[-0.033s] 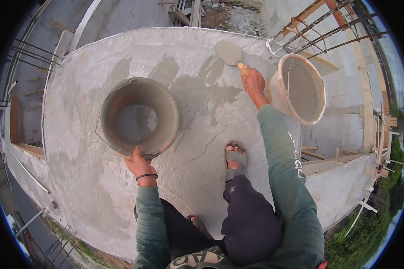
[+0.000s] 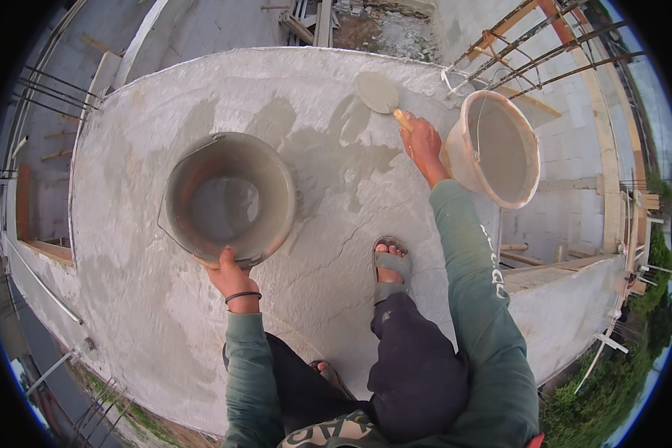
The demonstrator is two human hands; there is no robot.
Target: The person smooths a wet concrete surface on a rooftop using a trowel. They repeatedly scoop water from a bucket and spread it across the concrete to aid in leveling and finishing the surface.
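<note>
My left hand (image 2: 232,275) grips the near rim of a grey-coated bucket (image 2: 272,183), thumb over the edge and fingers underneath. A little watery grey liquid lies at the bottom of this bucket, which is tilted so its inside shows. In my right hand (image 2: 425,145) is a trowel (image 2: 378,92), its wooden handle in my fist and its rounded blade coated in grey cement, over the far part of the slab. Just right of that hand stands a pale bucket (image 2: 530,160) filled with grey slurry, its wire handle lying across the opening.
I stand in sandals on a rough concrete slab (image 2: 328,299) with damp patches and a crack. Rusty rebar (image 2: 545,63) juts in at the upper right. Beyond the right edge lie a lower level and timber framing (image 2: 612,157). A metal pipe (image 2: 45,282) runs along the left edge.
The trowel and my right hand have shifted very slightly left and nearer. The left-hand bucket has moved only a touch.
</note>
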